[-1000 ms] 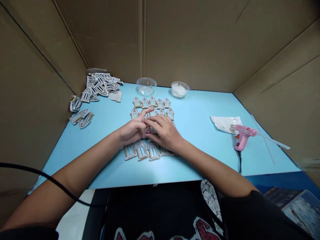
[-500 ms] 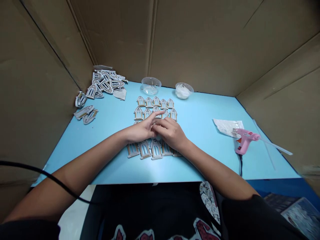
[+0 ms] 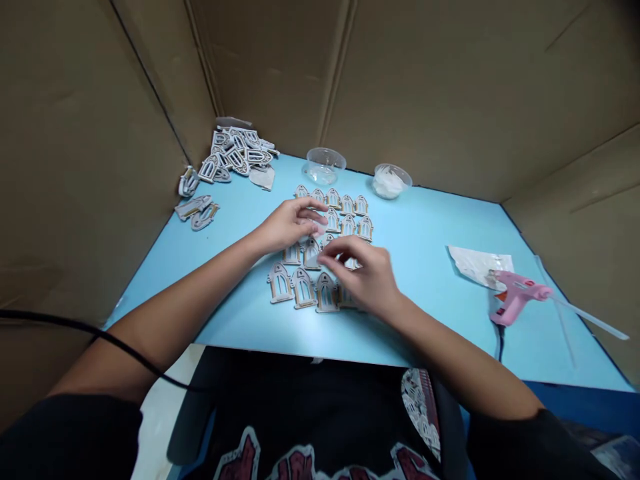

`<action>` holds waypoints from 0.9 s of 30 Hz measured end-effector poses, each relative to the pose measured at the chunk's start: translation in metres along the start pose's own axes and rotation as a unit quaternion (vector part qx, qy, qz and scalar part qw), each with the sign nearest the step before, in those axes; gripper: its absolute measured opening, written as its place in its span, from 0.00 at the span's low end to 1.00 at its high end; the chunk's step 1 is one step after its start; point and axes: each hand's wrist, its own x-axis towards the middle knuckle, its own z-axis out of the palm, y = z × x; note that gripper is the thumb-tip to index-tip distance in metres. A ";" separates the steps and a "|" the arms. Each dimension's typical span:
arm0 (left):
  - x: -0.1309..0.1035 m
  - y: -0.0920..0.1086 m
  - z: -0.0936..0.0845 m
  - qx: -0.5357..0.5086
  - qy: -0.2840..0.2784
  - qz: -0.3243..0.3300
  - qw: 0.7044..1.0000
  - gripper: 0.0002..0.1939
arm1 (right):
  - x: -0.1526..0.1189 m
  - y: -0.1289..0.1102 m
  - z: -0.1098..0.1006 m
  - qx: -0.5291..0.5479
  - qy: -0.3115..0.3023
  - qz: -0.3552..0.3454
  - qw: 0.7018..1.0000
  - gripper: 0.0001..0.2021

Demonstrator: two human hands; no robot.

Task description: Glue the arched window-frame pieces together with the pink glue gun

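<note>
Rows of small arched window-shaped pieces (image 3: 327, 293), white with gold edges, lie in the middle of the light blue table. Above their left side, my left hand (image 3: 293, 225) is closed on a small thin whitish translucent piece (image 3: 319, 230) at its fingertips. My right hand (image 3: 367, 270) hovers over the lower rows to the right. Its thumb and forefinger pinch another small translucent piece (image 3: 315, 260), partly blurred against the windows behind it. The two hands are apart, and they hide some of the window pieces.
A pile of window pieces (image 3: 235, 157) lies at the back left, with a few more nearer. Two clear plastic bowls stand at the back, one (image 3: 391, 181) holding white pieces. A pink glue gun (image 3: 520, 297) rests on a white packet (image 3: 475, 263) at right. Cardboard walls (image 3: 425, 93) surround the table.
My hands were together over the window pieces and have now separated, the left up and away, the right toward me, each with a translucent piece. The whole view has shifted.
</note>
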 end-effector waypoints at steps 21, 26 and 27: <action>0.006 -0.009 -0.002 -0.082 0.101 0.035 0.991 0.20 | 0.029 -0.001 0.058 -0.001 -0.302 -0.005 0.953 0.08; 0.005 -0.005 -0.002 -0.089 0.102 0.033 0.990 0.19 | 0.025 -0.001 0.056 -0.064 -0.290 -0.065 0.953 0.05; 0.005 -0.005 -0.002 -0.091 0.104 0.032 0.990 0.19 | 0.025 -0.001 0.054 -0.061 -0.299 -0.064 0.950 0.05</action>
